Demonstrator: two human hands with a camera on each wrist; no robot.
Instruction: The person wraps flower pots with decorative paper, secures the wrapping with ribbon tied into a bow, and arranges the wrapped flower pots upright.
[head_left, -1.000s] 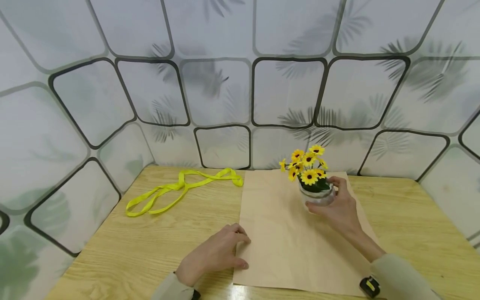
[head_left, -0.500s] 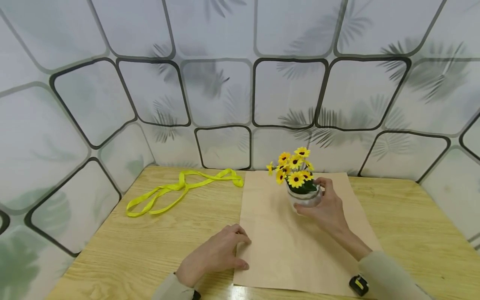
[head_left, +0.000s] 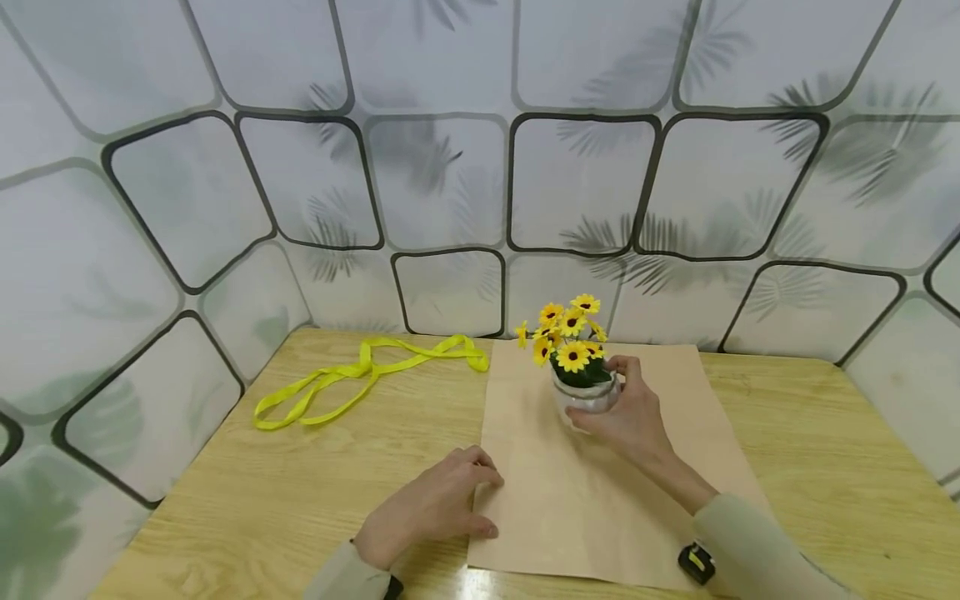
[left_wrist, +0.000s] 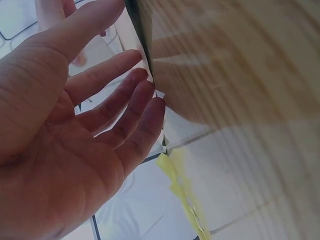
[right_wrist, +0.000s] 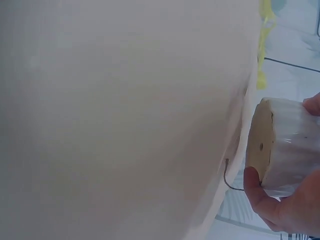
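In the head view my right hand (head_left: 633, 421) grips a small white flowerpot (head_left: 581, 402) by its side, thumb at the front. Yellow artificial sunflowers (head_left: 573, 357) with dark centres and green leaves rise from it. Below is a sheet of brown kraft paper (head_left: 547, 492). The right wrist view shows the pot's flat underside with a small hole, raised off the paper. My left hand (head_left: 438, 507) rests at the paper's left edge, fingers loosely bent. Seen from the left wrist, the fingertips (left_wrist: 155, 107) are near the table surface and hold nothing.
A bright yellow ribbon (head_left: 366, 357) lies in loose loops on the wooden table (head_left: 300, 483), left of the paper. Behind the table stands a patterned fabric wall (head_left: 450, 292). A small black device (head_left: 697, 563) sits at my right wrist.
My right hand has carried the flowerpot to the left above the paper, away from the right side toward its middle left. The left hand has stayed at the paper's edge.
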